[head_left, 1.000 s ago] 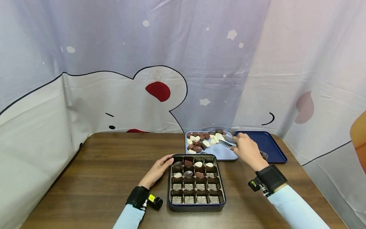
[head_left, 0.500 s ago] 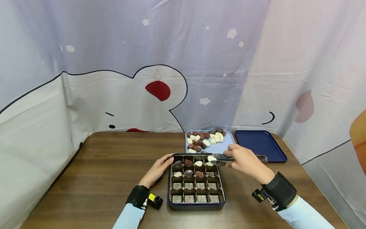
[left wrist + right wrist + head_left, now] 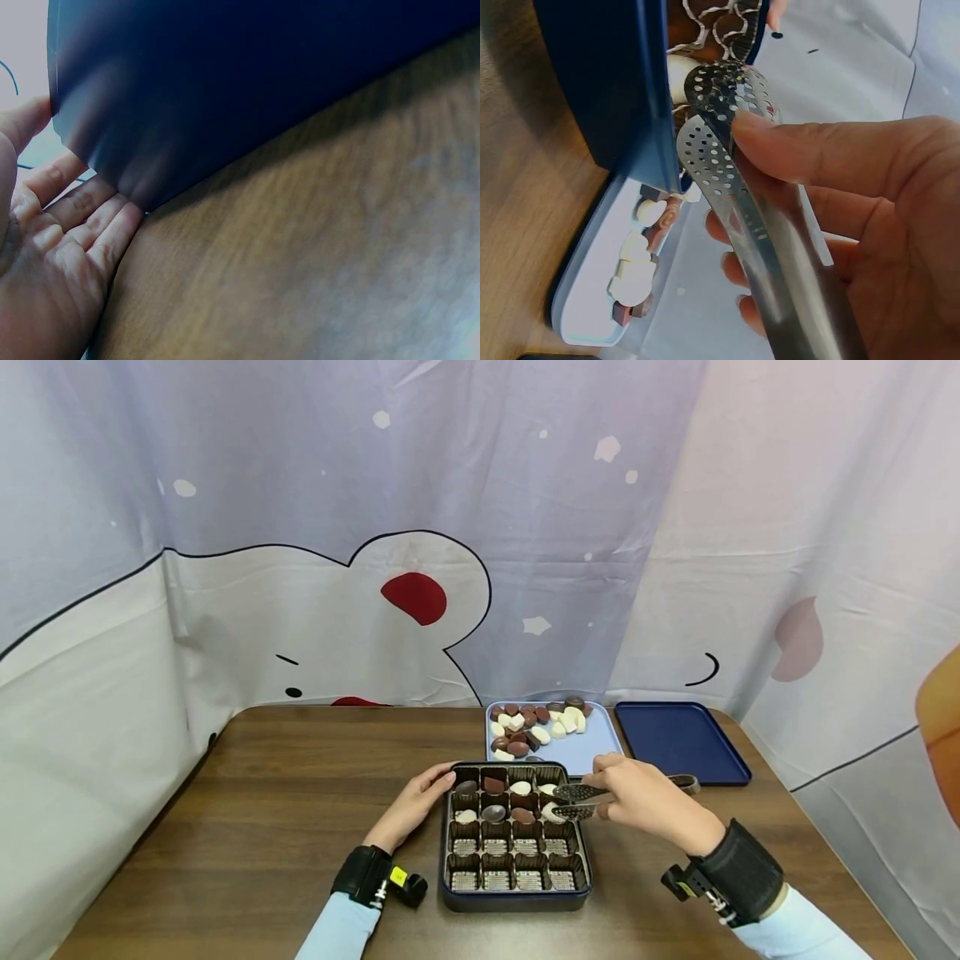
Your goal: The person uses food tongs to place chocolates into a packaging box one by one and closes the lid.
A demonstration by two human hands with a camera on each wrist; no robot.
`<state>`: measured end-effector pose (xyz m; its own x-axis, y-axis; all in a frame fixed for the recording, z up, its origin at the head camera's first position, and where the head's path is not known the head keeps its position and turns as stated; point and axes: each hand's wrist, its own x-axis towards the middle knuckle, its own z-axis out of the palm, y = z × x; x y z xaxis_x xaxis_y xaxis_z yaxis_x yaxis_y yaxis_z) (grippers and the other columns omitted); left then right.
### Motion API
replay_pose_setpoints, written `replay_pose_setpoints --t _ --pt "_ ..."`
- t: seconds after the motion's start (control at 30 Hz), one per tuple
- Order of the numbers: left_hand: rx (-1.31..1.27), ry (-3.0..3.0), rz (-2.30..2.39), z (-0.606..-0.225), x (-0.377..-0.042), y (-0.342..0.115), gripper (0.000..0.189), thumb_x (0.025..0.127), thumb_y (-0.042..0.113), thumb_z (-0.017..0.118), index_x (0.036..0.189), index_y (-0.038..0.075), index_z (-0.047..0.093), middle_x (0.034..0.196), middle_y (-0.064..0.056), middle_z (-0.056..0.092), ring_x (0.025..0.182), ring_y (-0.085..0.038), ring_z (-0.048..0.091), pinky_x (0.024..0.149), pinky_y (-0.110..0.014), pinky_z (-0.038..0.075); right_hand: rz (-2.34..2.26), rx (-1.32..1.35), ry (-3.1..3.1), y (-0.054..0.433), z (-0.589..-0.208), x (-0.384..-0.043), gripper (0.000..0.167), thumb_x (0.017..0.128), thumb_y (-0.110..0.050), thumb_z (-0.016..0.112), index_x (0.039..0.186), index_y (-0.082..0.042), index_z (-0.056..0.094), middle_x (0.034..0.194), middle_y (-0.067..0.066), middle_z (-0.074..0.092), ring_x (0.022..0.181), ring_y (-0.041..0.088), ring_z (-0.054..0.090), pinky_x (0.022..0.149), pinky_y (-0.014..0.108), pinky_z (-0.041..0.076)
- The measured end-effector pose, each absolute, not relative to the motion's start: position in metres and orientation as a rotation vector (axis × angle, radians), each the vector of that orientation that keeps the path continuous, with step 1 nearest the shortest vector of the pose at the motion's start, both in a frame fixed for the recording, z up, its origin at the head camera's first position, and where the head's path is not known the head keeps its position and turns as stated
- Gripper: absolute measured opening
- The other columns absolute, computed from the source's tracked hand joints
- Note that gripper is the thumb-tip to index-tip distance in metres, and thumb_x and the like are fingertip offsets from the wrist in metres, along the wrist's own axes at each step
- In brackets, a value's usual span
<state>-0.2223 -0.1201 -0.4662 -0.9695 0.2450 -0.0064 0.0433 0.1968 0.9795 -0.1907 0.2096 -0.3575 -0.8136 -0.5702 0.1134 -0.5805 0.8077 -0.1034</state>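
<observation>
A dark box (image 3: 517, 903) with a gold-toned divided insert stands on the table, chocolates in its two far rows. My left hand (image 3: 412, 810) rests at its far left corner; in the left wrist view, extended fingers (image 3: 109, 225) touch the dark side wall. My right hand (image 3: 648, 797) holds perforated metal tongs (image 3: 772, 255) at the box's right side. Their two tips stand apart over the rightmost compartments. A white chocolate (image 3: 551, 813) lies in the second row's right compartment, by the nearer tip, which partly covers it.
Behind the box, a light blue tray (image 3: 592, 752) bears several brown and white chocolates (image 3: 528, 718). A dark blue tray (image 3: 684, 739) lies to its right. The wooden table (image 3: 300, 793) meets a printed curtain (image 3: 300, 610) at the back.
The tongs have carried a white chocolate from the light blue tray to the box and released it in the second row's right compartment. The left hand stays put.
</observation>
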Motion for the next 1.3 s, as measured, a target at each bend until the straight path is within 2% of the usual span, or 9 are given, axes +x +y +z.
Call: replay_pose_setpoints --t 0.07,0.2,0.37,0.57,0.77,0.9,1.0,1.13,1.3 --pt "0.281 2.296 1.871 -0.466 -0.222 -0.120 0.043 0.098 0.033 0.052 0.136 0.012 0.052 0.140 -0.013 0.050 0.134 -0.032 0.040 0.111 -0.052 0.028 0.206 0.923 -2.925 0.209 -0.355 -0.190 0.011 0.070 -0.005 0.072 0.081 -0.008 0.069 0.086 -0.004 0.057 0.064 0.005 0.036 0.053 0.019 0.029" --pt "0.286 2.300 1.868 -0.465 -0.222 -0.120 0.043 0.099 0.032 0.052 0.136 0.011 0.052 0.140 -0.013 0.050 0.133 -0.032 0.041 0.110 -0.052 0.028 0.175 0.910 -2.909 0.209 -0.350 -0.191 0.036 0.077 -0.015 0.074 0.111 -0.004 0.071 0.080 -0.008 0.049 0.063 0.004 0.036 0.051 0.020 0.031" --pt "0.283 2.309 1.870 -0.466 -0.222 -0.119 0.043 0.099 0.032 0.052 0.136 0.011 0.052 0.139 -0.014 0.051 0.132 -0.032 0.042 0.110 -0.052 0.029 0.155 0.834 -2.904 0.211 -0.345 -0.198 0.042 0.082 -0.028 0.074 0.118 -0.009 0.068 0.080 -0.008 0.047 0.059 0.004 0.037 0.048 0.021 0.028" --pt "0.276 2.304 1.870 -0.466 -0.222 -0.120 0.043 0.098 0.031 0.052 0.136 0.011 0.052 0.139 -0.014 0.050 0.133 -0.032 0.041 0.110 -0.052 0.028 0.276 0.673 -2.973 0.212 -0.341 -0.216 0.047 0.086 -0.028 0.068 0.126 -0.003 0.062 0.086 0.001 0.051 0.058 0.009 0.038 0.050 0.024 0.026" --pt "0.277 2.288 1.872 -0.467 -0.224 -0.120 0.044 0.098 0.032 0.053 0.136 0.011 0.052 0.139 -0.013 0.051 0.133 -0.031 0.040 0.110 -0.051 0.028 0.402 0.573 -3.044 0.207 -0.344 -0.234 0.046 0.089 -0.022 0.061 0.127 0.003 0.059 0.105 0.014 0.059 0.058 0.013 0.042 0.051 0.027 0.028" --pt "0.285 2.282 1.880 -0.468 -0.224 -0.120 0.043 0.098 0.032 0.053 0.136 0.011 0.053 0.138 -0.013 0.052 0.132 -0.030 0.042 0.110 -0.050 0.029 0.362 0.596 -3.037 0.202 -0.357 -0.247 0.039 0.088 -0.016 0.060 0.122 0.004 0.062 0.114 0.018 0.063 0.056 0.014 0.042 0.051 0.027 0.029" --pt "0.287 2.293 1.884 -0.468 -0.224 -0.120 0.042 0.098 0.032 0.053 0.135 0.011 0.054 0.137 -0.012 0.053 0.132 -0.030 0.042 0.110 -0.050 0.029 0.278 0.633 -3.036 0.198 -0.371 -0.257 0.025 0.087 -0.012 0.061 0.107 -0.002 0.069 0.100 0.015 0.067 0.055 0.013 0.043 0.052 0.027 0.031" --pt "0.285 2.304 1.883 -0.467 -0.223 -0.119 0.042 0.098 0.032 0.053 0.135 0.011 0.054 0.137 -0.012 0.053 0.132 -0.030 0.042 0.110 -0.051 0.029 0.175 0.653 -3.040 0.193 -0.389 -0.267 0.009 0.085 -0.009 0.064 0.092 -0.009 0.069 0.078 0.006 0.057 0.060 0.015 0.047 0.053 0.030 0.034" --pt "0.301 2.286 1.881 -0.464 -0.222 -0.120 0.043 0.098 0.032 0.053 0.135 0.011 0.053 0.138 -0.013 0.052 0.133 -0.031 0.041 0.111 -0.051 0.028 0.182 0.607 -3.039 0.191 -0.405 -0.279 0.015 0.085 -0.009 0.068 0.099 -0.007 0.071 0.087 0.009 0.061 0.070 0.020 0.057 0.057 0.033 0.041"
